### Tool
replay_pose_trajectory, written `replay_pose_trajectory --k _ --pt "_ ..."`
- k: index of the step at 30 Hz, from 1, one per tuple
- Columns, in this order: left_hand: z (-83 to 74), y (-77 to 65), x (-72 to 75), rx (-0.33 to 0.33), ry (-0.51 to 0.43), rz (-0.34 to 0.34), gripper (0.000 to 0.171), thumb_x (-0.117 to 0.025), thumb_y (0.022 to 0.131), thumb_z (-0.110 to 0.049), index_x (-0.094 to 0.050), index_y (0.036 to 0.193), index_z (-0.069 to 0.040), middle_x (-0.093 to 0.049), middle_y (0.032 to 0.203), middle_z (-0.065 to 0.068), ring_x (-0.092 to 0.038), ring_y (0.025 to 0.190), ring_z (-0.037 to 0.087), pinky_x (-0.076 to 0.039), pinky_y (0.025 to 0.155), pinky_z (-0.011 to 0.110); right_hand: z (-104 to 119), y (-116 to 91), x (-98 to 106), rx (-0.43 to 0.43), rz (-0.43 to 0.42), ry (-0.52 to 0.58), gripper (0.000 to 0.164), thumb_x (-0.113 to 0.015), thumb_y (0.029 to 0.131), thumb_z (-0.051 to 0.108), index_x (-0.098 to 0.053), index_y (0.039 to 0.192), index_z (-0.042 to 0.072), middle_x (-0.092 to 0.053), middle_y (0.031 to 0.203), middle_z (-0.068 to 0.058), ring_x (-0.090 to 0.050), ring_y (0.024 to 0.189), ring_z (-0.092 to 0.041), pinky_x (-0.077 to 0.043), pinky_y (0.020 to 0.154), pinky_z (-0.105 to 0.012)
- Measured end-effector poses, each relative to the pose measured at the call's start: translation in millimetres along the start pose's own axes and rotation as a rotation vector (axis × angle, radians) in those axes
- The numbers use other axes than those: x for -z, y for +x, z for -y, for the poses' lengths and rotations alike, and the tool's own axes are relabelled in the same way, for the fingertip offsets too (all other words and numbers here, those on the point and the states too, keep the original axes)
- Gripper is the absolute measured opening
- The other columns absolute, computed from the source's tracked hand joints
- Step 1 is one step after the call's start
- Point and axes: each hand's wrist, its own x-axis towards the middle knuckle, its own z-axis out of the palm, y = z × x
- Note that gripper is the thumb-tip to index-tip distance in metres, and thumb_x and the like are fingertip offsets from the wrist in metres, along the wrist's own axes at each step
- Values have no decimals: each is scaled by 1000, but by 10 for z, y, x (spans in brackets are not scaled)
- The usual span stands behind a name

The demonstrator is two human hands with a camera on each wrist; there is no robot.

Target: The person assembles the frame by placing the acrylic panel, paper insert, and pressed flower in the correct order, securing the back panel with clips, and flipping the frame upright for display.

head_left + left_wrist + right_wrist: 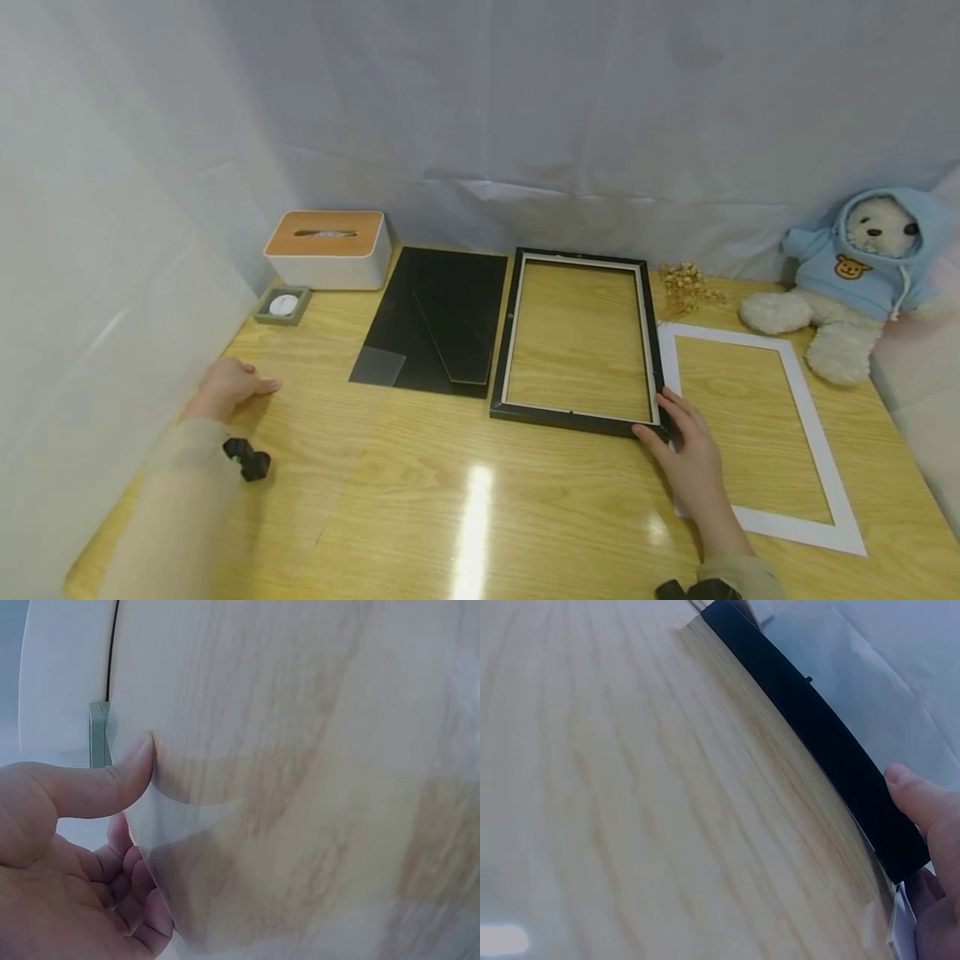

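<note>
My left hand (228, 387), at the table's left side, pinches the edge of a clear plastic sheet (191, 825) between thumb and curled fingers. The sheet is see-through, with the wood grain showing behind it. At the right, my right hand (692, 458) grips the near right corner of a black picture frame (577, 421), thumb on the front side and fingers round the right side. Wood shows through the frame's opening. A white mat border (813, 437) lies to its right, partly covered by the frame's edge and my hand.
Left of the frame lies a black backing board (390, 308) with a folded stand. Farther left are a tissue box (326, 271) and a small green square dish (298, 310). Dried flowers (684, 287) and a plush bear in a blue hoodie (855, 279) are at the back right.
</note>
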Motion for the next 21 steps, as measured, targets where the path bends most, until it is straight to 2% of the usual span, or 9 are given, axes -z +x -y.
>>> replay_pose_trajectory --k 6,12,14,16,18,20,21 --pt "-18 -21 57 -20 -2 31 74 -73 83 -31 -43 121 25 -43 124 42 -41 114 55 -37 99 56 -4 10 -5 -5 1 13 56 -77 82 20 -56 129 -1 -46 141 -13 -41 129 -36 -23 96 -1" --pt "70 -55 77 -37 -138 69 78 -72 85 -26 -35 129 25 -32 134 43 -31 124 55 -30 105 57 -1 9 -3 -17 8 12 56 -76 83 22 -56 130 -1 -45 142 -12 -41 129 -36 -23 96 -1" --pt "102 -78 72 -53 -191 76 75 -71 87 -25 -35 131 24 -33 135 42 -33 124 53 -30 105 56 2 8 -2 -20 11 7 56 -75 84 23 -56 130 0 -45 143 -11 -41 130 -35 -23 97 -2" --pt "131 -99 64 -71 -230 72 69 -70 88 -26 -40 129 20 -42 128 39 -43 116 45 -36 100 53 5 7 0 -20 12 2 56 -75 84 24 -56 131 0 -45 143 -11 -40 130 -35 -23 98 -3" --pt "146 -130 69 -91 -272 84 64 -70 88 -25 -43 127 19 -52 118 30 -53 102 29 -42 93 43 7 6 0 -21 12 3 56 -75 84 23 -56 130 0 -45 143 -11 -41 130 -35 -23 97 -3" --pt "153 -160 84 -117 -324 106 59 -69 89 -21 -43 124 19 -60 106 15 -54 90 11 -45 85 29 7 5 -2 -17 10 6 56 -76 83 23 -56 130 0 -45 142 -11 -41 129 -35 -23 96 -2" --pt "155 -178 98 -125 -336 120 57 -68 90 -21 -42 124 17 -60 103 8 -52 86 5 -44 81 26 8 3 -2 -17 10 5 56 -75 83 23 -56 130 0 -45 142 -12 -41 129 -35 -23 97 -2"
